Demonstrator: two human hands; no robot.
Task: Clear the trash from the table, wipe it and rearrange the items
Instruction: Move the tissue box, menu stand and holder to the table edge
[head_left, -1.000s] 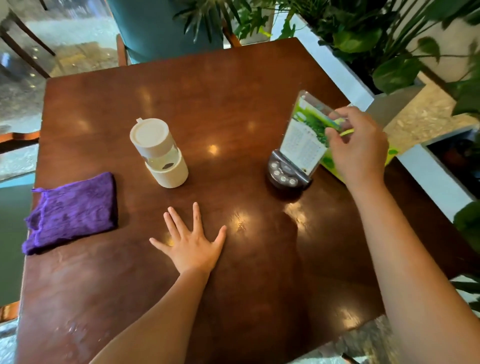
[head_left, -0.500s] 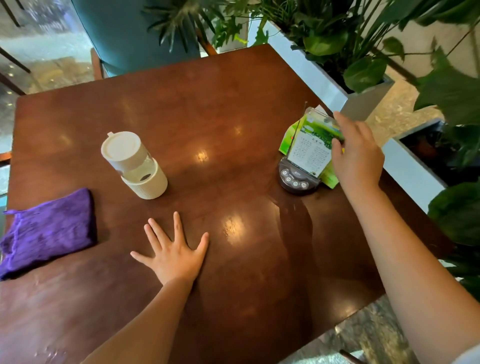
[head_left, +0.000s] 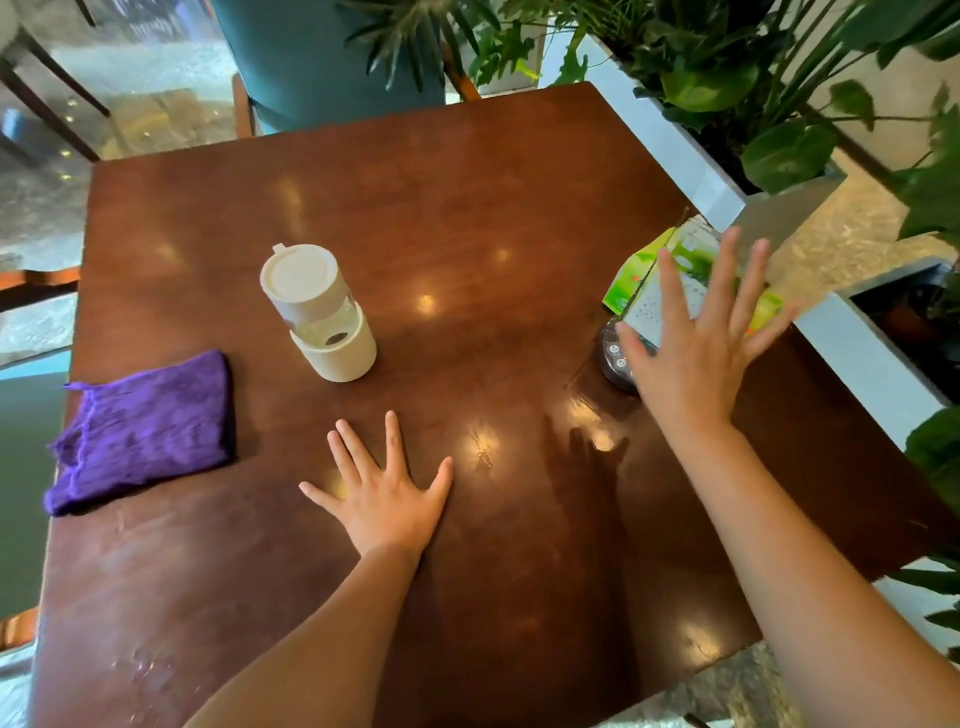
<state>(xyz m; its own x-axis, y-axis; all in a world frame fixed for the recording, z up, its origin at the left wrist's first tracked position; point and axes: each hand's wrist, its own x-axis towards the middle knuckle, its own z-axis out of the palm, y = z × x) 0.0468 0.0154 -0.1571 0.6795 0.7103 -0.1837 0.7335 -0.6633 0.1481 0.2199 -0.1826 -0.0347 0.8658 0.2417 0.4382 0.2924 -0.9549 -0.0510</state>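
Observation:
A dark wooden table (head_left: 467, 197) fills the view. My left hand (head_left: 387, 493) lies flat on it with fingers spread, holding nothing. My right hand (head_left: 696, 343) hovers open with fingers spread, just in front of a clear menu stand (head_left: 691, 260) with a green and white card on a round dark base with buttons (head_left: 615, 358), near the right edge. A green tissue packet (head_left: 636, 275) lies behind the stand. A cream toothpick dispenser (head_left: 319, 312) stands left of centre. A folded purple cloth (head_left: 145, 431) rests at the left edge.
White planters (head_left: 691, 161) with leafy plants line the table's right side. A teal chair (head_left: 311, 57) stands at the far side. Water droplets (head_left: 145, 675) sit on the near left corner of the tabletop.
My right hand has let go of the menu stand, which now stands near the right edge, and has drawn back with fingers spread. My left hand stays flat.

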